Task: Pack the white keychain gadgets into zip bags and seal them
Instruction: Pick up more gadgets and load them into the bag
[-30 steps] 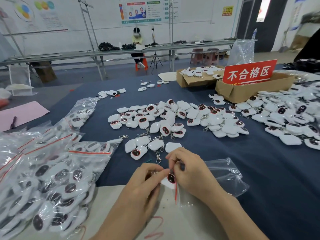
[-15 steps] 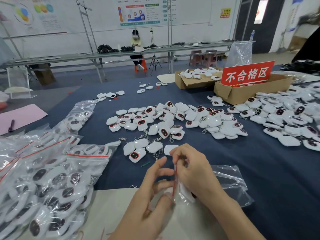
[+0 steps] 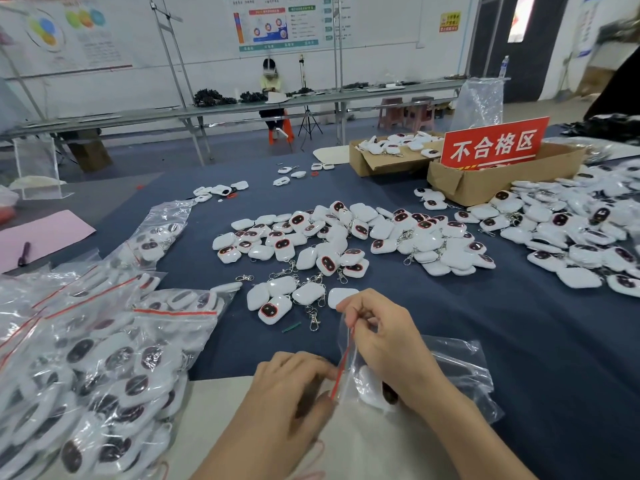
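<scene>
Dark blue table [image 3: 519,341] carries loose white keychain gadgets [image 3: 329,244]. My left hand [image 3: 287,393] and right hand [image 3: 384,344] pinch a clear red-striped zip bag [image 3: 353,362].

Left hand [image 3: 294,389] and right hand [image 3: 384,341] close together, curled fingers [image 3: 353,304] of both on the zip bag [image 3: 348,358]

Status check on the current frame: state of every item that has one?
zip bag, held between both hands, one gadget inside; seal cannot be told
gadget, inside the bag
left hand, pinches the red strip's lower end
right hand, pinches the strip's top end
filled bags, piled, gadgets inside
loose gadgets, unbagged, in a heap
sign box, open at the top
</scene>
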